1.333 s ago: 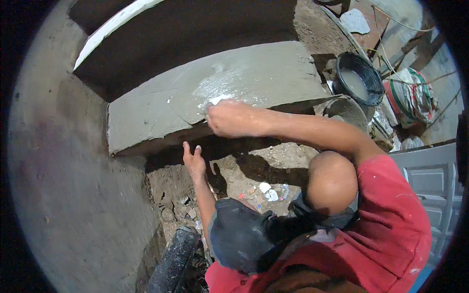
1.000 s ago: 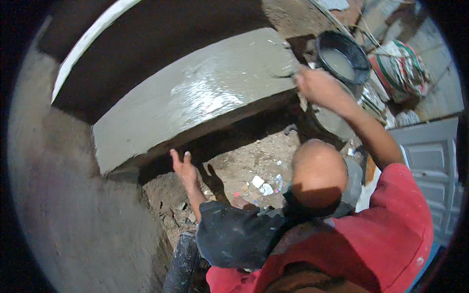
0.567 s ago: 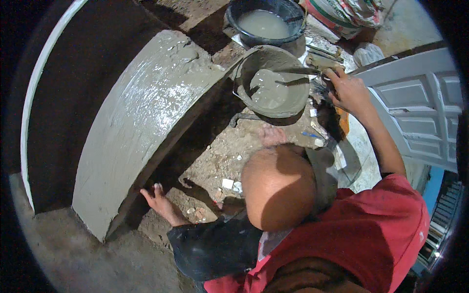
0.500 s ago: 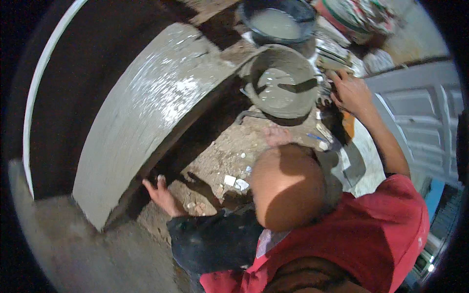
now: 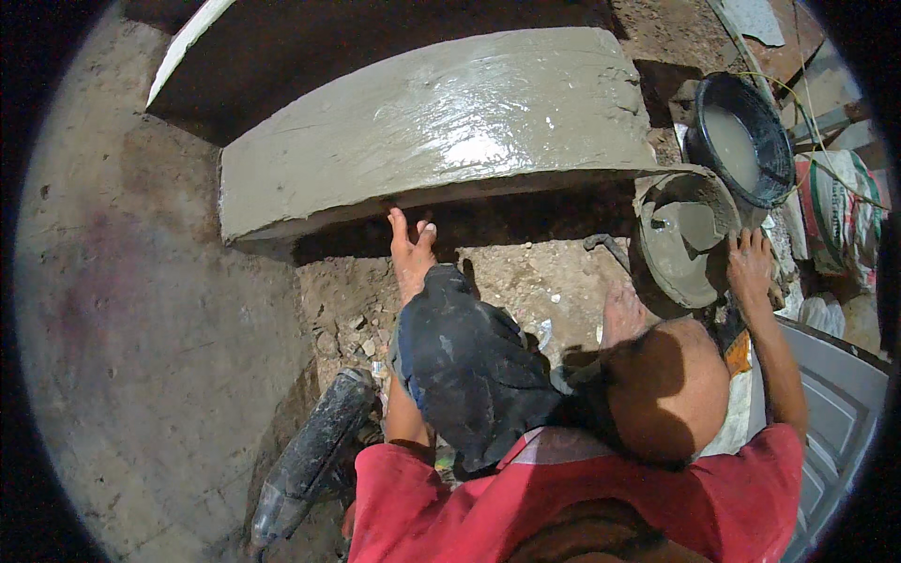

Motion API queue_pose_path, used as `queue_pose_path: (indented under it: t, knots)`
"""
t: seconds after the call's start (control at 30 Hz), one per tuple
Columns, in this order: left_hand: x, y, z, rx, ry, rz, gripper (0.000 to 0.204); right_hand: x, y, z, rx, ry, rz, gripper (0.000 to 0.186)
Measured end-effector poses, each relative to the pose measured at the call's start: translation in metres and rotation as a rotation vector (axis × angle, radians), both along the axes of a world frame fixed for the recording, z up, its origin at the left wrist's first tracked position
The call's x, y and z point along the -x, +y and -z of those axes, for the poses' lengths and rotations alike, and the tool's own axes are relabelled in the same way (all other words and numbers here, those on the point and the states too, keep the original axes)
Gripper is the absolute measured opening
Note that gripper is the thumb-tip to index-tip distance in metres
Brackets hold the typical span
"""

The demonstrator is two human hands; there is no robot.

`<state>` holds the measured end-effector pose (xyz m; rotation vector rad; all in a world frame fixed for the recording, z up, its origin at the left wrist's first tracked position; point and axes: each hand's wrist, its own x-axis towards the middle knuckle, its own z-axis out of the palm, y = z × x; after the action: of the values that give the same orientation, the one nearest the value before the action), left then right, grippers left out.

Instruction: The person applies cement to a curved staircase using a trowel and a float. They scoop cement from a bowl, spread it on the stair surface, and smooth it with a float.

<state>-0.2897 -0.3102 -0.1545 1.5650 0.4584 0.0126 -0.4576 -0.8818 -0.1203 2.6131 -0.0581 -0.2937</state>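
Note:
Wet grey cement coats a long block [image 5: 394, 141] with a curved far edge and a glossy patch. My left hand [image 5: 410, 253] is open just below its near edge, fingers spread; I cannot tell whether they touch it. My right hand [image 5: 751, 267] rests at the right rim of a cement-caked bucket [image 5: 684, 281], fingers slightly apart, with no tool visible in it. Grey wet mix and a dark shape, too unclear to name, lie inside that bucket, which stands at the block's right end.
A dark tub [image 5: 735, 150] of cloudy liquid and striped sacks [image 5: 840, 220] are at upper right. A concrete wall or slab [image 5: 141, 328] fills the left. A dark pipe-like object [image 5: 310, 455] lies at lower left, a white panelled door [image 5: 826, 422] at lower right. Rubble [image 5: 357, 324] covers the ground.
My right hand has moved from the cement surface to the bucket, its fingers now looser. My left hand stays by the near edge. The view swung right, then back.

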Motion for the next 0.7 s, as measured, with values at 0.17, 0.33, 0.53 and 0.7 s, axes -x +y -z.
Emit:
queue_pose_path:
  t: [0.17, 0.33, 0.53, 0.7]
  knots:
    - [-0.001, -0.003, 0.002, -0.039, -0.016, -0.013, 0.082, 0.023, 0.013, 0.005, -0.041, 0.002, 0.114, 0.050]
    - [0.000, -0.002, 0.010, -0.022, -0.045, -0.013, 0.083, 0.030, 0.037, 0.002, -0.194, -0.068, 0.195, 0.040]
    - [-0.005, 0.019, 0.035, -0.276, -0.038, 0.038, 0.082, 0.038, 0.053, -0.016, -0.406, -0.120, 0.256, 0.039]
    - [-0.008, 0.031, 0.041, 0.075, -0.046, 0.029, 0.086, 0.056, 0.039, -0.023, -0.607, -0.196, 0.362, 0.042]
